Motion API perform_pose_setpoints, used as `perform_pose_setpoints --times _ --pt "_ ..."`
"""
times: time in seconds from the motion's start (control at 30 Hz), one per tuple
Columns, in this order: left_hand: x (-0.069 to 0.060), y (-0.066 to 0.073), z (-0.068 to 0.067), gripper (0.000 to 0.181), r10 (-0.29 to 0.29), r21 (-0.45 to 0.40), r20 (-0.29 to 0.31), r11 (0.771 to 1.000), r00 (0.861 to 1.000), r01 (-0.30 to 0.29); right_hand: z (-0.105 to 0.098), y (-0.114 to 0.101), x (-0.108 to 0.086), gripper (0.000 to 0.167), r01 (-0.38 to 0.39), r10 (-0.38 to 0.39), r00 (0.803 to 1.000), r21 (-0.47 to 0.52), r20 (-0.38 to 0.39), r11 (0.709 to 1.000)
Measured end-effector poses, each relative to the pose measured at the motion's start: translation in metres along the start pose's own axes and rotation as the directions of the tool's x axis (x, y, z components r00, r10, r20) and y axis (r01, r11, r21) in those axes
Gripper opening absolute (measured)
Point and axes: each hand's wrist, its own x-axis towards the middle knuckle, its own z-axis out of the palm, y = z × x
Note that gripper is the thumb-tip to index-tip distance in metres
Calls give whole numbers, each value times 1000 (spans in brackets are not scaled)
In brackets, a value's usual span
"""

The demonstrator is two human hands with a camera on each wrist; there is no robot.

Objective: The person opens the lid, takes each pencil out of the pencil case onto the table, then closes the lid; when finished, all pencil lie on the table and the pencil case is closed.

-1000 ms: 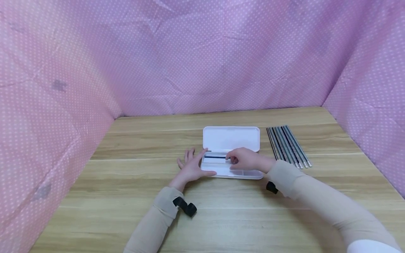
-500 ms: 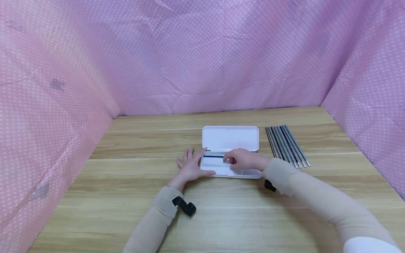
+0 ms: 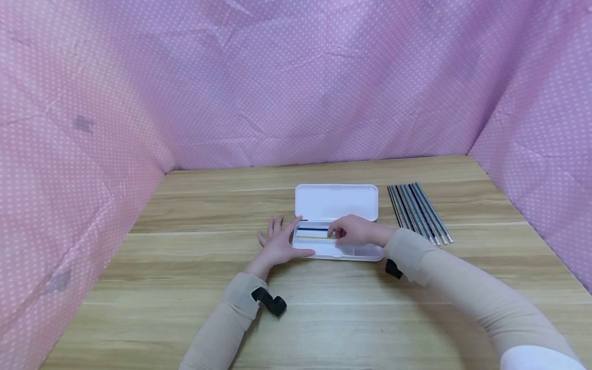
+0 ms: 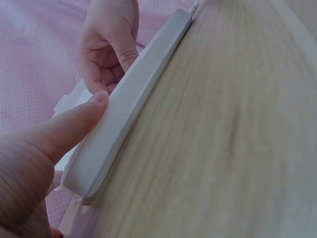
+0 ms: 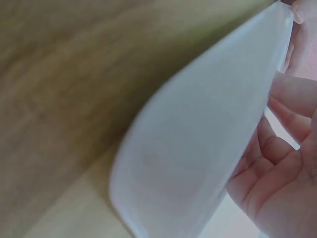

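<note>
In the head view a white pencil case (image 3: 333, 253) lies on the table, its lid (image 3: 336, 201) folded back. My left hand (image 3: 279, 250) holds the case's left end, thumb along the near wall and a finger at the back corner. Inside lie a dark pencil (image 3: 311, 229) along the back and a thin yellowish stick, seemingly a pencil (image 3: 311, 237), in front of it. My right hand (image 3: 353, 229) reaches into the case, fingers curled at the yellowish one's right end; its fingertips are partly hidden. In the right wrist view the case's wall (image 5: 193, 129) covers those fingertips.
A row of several dark and grey-green striped pencils (image 3: 418, 213) lies right of the case, beside my right forearm. Pink dotted cloth (image 3: 324, 103) hangs behind and along the sides of the wooden table (image 3: 333, 318).
The line in front of the dark pencil inside the case looked grey or pale before and shows yellow now. Both hands have stayed nearly in place.
</note>
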Motion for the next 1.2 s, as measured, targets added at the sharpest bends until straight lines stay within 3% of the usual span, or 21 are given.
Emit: perform_pose_setpoints --times 0.57,1.2 --pt "2 -1 0 97 -14 2 11 1000 1000 13 -16 -8 -6 22 69 -70 996 -10 -51 998" --pt "1 0 -2 96 -8 4 13 1000 1000 8 -23 -7 -22 21 69 -60 990 68 -127 995"
